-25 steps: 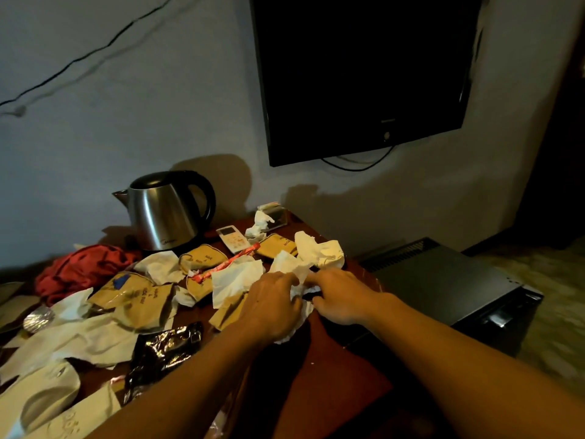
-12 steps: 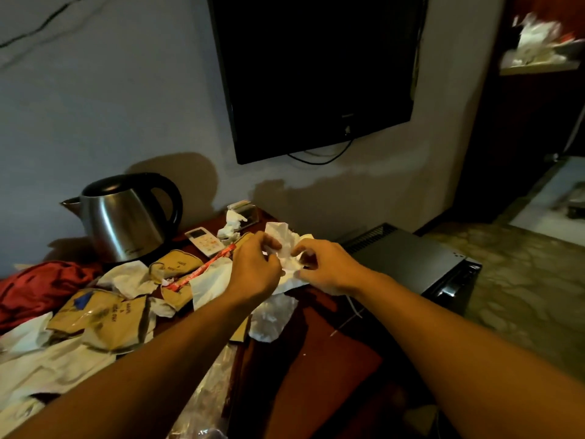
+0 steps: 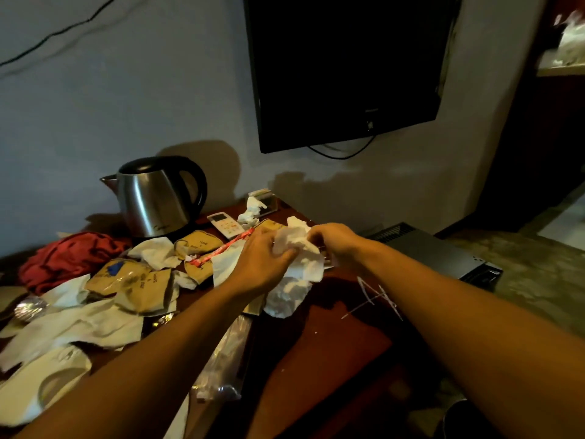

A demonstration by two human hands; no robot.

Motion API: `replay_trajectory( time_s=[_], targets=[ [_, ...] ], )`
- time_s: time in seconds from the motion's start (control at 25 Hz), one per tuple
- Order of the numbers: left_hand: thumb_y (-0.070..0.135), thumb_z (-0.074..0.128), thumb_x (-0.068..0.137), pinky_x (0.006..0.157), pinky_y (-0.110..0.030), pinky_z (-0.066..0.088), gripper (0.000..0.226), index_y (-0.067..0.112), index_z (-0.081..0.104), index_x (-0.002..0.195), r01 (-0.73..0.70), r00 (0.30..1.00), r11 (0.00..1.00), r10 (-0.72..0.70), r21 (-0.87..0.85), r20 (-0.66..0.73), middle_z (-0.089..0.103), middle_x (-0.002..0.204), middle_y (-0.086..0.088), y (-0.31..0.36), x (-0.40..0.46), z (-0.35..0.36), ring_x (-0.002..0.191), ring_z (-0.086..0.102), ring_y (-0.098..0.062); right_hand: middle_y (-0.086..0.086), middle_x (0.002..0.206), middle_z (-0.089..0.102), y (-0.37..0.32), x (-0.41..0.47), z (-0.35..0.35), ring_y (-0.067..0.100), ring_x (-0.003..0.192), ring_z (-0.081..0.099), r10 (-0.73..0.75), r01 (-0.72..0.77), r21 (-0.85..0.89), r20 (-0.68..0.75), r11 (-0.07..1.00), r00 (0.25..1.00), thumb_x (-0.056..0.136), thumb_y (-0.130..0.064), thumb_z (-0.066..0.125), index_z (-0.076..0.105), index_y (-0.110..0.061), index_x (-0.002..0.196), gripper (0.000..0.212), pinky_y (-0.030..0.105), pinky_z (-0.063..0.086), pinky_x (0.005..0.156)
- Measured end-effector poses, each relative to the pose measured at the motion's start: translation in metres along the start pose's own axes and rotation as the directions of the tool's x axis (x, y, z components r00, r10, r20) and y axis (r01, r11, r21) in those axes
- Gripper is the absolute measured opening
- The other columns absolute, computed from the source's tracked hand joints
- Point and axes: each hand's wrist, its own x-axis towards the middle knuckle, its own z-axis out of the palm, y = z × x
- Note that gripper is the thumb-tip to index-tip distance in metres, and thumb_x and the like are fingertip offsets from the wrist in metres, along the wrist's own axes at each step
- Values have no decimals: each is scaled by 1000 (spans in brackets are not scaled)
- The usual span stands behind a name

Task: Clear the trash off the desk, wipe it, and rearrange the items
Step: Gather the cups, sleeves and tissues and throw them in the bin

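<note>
The kettle (image 3: 155,198) makes a handy landmark at the back of the counter (image 3: 332,340), and most of the litter lies in front of it and off to its left: a red cloth (image 3: 68,258) just left of its base, torn brown paper packets (image 3: 133,288) and flattened white tissues (image 3: 79,324) spread forward from there. Directly in front of the kettle, a red sachet (image 3: 221,250) lies across more packets, with a white remote (image 3: 225,225) just right of the kettle's base. Right of the kettle, above the counter's bare stretch, both hands work on one wad of white tissue (image 3: 300,251): the left hand (image 3: 264,264) has its fingers curled round the wad's near side, and the right hand (image 3: 332,242) pinches its far edge. More crumpled tissue (image 3: 285,296) sits on the counter just beneath. The step looks like bunching loose tissue into one ball for binning. It would go best by pressing the trailing edges inward before lifting away, then sweeping up the piece below, so nothing drops back. The remote and kettle should stay put; they are keepers, not trash.
</note>
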Motion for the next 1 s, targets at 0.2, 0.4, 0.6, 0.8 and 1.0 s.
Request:
replay_trajectory(
  time_s=[0.2, 0.4, 0.6, 0.8, 1.0],
  targets=[
    [21, 58, 97, 80, -31, 54, 24, 13, 61, 119, 252, 951, 959, -271, -131, -150, 66, 106, -2, -4, -11, -25, 98, 64, -19, 15, 93, 59, 11, 0, 4, 23, 81, 55, -78, 153, -572, 153, 806, 985, 92, -6, 55, 58, -7, 86, 6, 32, 45, 68],
    [14, 59, 95, 87, -46, 56, 28, 10, 58, 123, 366, 882, 929, -364, -53, -300, 63, 118, -10, -26, -30, -42, 104, 62, -26, -3, 115, 59, 35, -6, 13, 14, 105, 56, -21, 314, -695, 396, 647, 918, 78, -29, 79, 66, -26, 103, 28, 32, 50, 87],
    [11, 56, 94, 82, -44, 58, 15, 14, 62, 108, 356, 883, 933, -353, -50, -309, 64, 100, -5, -24, -42, -46, 93, 64, -23, 5, 103, 65, 44, -7, 14, 23, 98, 59, -123, 392, -748, 390, 535, 912, 87, -13, 62, 65, -20, 90, 8, 30, 50, 76],
    [16, 56, 96, 67, -24, 51, 23, 7, 58, 116, 352, 907, 935, -352, -42, -233, 61, 111, -8, -15, -45, -36, 96, 61, -21, 14, 105, 58, 32, -10, 11, 32, 102, 57, -81, 241, -606, 279, 758, 957, 92, -9, 49, 61, -4, 94, 13, 38, 49, 82],
    [7, 56, 95, 62, -16, 51, 22, 16, 61, 114, 317, 926, 927, -348, -199, -149, 67, 105, -1, -6, -46, -28, 88, 65, -11, 13, 111, 58, 12, -22, 9, 29, 107, 55, 8, 59, -223, 289, 973, 957, 95, -2, 48, 63, -4, 102, 17, 37, 48, 93]
  ],
)
